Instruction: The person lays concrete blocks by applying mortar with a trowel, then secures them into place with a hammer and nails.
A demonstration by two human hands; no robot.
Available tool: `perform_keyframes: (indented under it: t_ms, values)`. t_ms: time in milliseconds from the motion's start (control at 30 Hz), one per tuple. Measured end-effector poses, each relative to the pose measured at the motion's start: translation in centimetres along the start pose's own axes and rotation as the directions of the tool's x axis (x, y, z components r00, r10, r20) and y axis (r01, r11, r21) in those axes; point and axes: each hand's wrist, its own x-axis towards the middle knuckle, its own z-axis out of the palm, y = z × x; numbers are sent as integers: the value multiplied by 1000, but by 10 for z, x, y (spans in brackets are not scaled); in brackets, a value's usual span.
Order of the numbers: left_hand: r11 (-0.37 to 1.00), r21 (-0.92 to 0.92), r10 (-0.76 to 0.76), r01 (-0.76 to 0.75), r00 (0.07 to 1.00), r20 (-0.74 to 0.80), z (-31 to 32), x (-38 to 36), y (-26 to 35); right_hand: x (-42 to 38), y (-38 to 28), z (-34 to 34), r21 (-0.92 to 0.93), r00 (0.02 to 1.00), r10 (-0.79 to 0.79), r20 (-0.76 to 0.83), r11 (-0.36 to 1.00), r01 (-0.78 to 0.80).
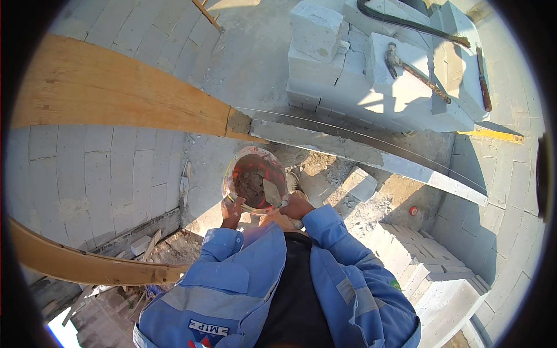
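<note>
My left hand [232,213] is closed on the near left rim of a round bucket [225,175]. Grey-brown mortar [249,181] lies inside the bucket. In my right hand [296,206], fingers wrapped round its handle, is a trowel [270,192]. Its blade reaches over the bucket's right side, low against the mortar; whether it touches cannot be made out. The bucket stands close in front of my body, tilted in this view, with a shoe [293,183] just to its right.
Beyond the bucket runs a low block wall [371,155] topped with mortar, a string [360,134] stretched along it. A wooden beam [122,87] meets its left end. Stacked white blocks [313,72] carry a hammer [415,72] and a saw-like tool [483,81]. More blocks [429,272] stand right.
</note>
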Motion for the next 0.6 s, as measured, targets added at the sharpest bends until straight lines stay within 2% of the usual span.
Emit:
perform_keyframes:
  t_ms: [67,100,167,200,233,300,367,400,433,500,533,567,600]
  values:
    - [997,-52,-45,50,995,91,14,-16,18,9,22,-1,337,949,-197,248,936,106]
    - [1000,-8,12,-11,996,84,21,-24,24,-1,25,-1,348,949,-210,234,930,120]
    - [999,-50,23,-16,990,142,35,-41,34,-27,34,-4,284,1000,3,-15,959,1]
    - [999,-47,9,-1,985,170,43,-49,36,-41,41,-8,291,1000,-6,-30,957,14]
    - [999,-42,21,-14,985,172,52,-60,36,-60,55,-13,235,992,18,-124,972,12]
    - [986,-168,64,-20,964,258,76,-88,41,-81,110,-3,188,954,21,-298,981,37]
    - [984,-156,124,-85,957,263,100,-116,38,-115,168,3,256,953,34,-303,965,47]
    - [980,-143,171,-136,948,269,112,-129,35,-132,203,11,355,949,93,-303,935,22]
    - [989,-134,100,-69,964,245,128,-133,28,-147,233,17,450,943,149,-298,893,1]
    - [990,-115,115,-86,955,273,155,-157,32,-220,252,-1,674,935,257,-244,738,-27]
    - [992,-104,103,-76,953,283,166,-173,38,-235,285,10,767,920,301,-253,642,1]
    - [975,-154,200,-157,924,327,175,-190,47,-249,319,22,845,903,344,-255,533,36]
    - [969,-134,239,-208,929,283,187,-209,55,-270,340,26,870,872,410,-266,492,34]
